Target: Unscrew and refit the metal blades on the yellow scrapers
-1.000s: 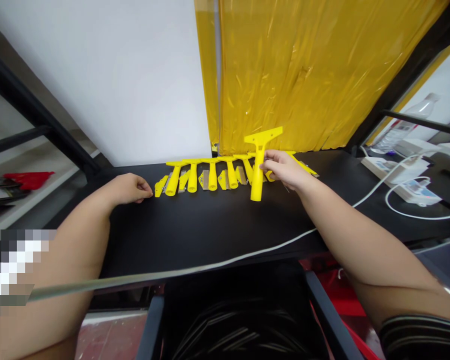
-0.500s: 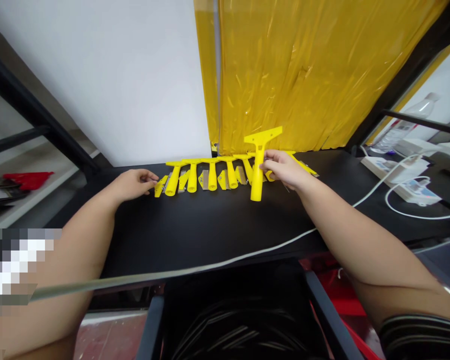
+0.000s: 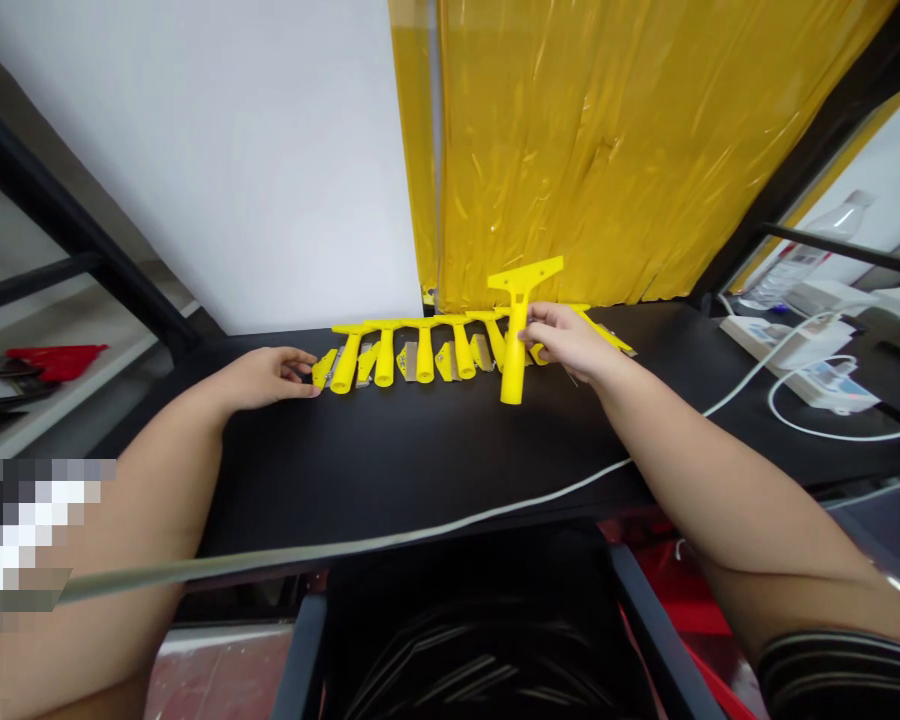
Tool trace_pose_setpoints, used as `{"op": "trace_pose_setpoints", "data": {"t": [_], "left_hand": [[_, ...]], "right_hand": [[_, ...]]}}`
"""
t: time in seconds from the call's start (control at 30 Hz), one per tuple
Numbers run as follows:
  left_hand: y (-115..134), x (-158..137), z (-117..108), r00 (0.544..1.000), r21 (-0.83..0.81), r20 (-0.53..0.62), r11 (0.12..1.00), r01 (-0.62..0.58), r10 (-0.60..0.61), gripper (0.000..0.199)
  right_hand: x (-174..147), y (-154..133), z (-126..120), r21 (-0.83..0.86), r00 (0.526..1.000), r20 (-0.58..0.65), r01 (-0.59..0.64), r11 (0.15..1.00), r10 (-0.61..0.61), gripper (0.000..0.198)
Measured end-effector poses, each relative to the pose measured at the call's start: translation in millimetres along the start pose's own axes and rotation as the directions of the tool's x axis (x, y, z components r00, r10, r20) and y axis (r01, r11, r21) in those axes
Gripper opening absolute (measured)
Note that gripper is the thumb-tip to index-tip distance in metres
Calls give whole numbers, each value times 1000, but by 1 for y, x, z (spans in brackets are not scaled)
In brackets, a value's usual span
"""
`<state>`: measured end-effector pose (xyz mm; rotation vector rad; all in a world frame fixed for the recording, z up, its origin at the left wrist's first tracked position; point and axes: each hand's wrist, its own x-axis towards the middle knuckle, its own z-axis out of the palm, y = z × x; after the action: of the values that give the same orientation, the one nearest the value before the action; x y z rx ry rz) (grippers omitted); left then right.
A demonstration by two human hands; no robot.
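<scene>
My right hand (image 3: 562, 338) grips a yellow scraper handle (image 3: 516, 350) with a wide T-shaped head, held upright above the black table. At the left end of a row, my left hand (image 3: 274, 378) rests low with thumb and fingers apart. Its fingertips are at the edge of a small yellow plate (image 3: 323, 370), and whether they touch it I cannot make out. The row holds several more yellow scraper handles (image 3: 424, 355), lying with heads away from me. Between them lie yellow plates with metal blades (image 3: 445, 361). My right hand partly hides the row's right end.
A white cable (image 3: 450, 525) runs across the front of the black table (image 3: 390, 450). On the right are a white power strip (image 3: 810, 365) and a clear bottle (image 3: 810, 250). Behind the row stand a white panel (image 3: 270, 180) and a yellow-wrapped surface (image 3: 570, 150).
My left thumb has moved down and away from the fingers, so the hand is wider apart beside the leftmost plate. My right hand and its scraper handle have hardly moved.
</scene>
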<state>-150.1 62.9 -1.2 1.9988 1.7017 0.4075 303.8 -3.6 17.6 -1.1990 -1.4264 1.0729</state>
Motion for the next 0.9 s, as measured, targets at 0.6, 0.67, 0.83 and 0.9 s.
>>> {"op": "trace_pose_setpoints", "data": {"t": [0.6,0.67,0.83,0.9], "left_hand": [[110,-47,69,902,-477,-35,786,-393,430,51],[129,-54,87,884,-541,79,764,-351,461,53],[159,-62,115,875,-664,201,718,-210,441,53],[163,-62,121,886,-691,190,699,-186,423,50]], "right_hand": [[-7,5,15,106,965,263,-47,993,17,20],[-11,6,20,111,945,326,-38,993,0,22],[-16,7,30,122,909,416,-18,992,-35,29],[-16,7,33,118,903,426,0,993,-50,30]]}}
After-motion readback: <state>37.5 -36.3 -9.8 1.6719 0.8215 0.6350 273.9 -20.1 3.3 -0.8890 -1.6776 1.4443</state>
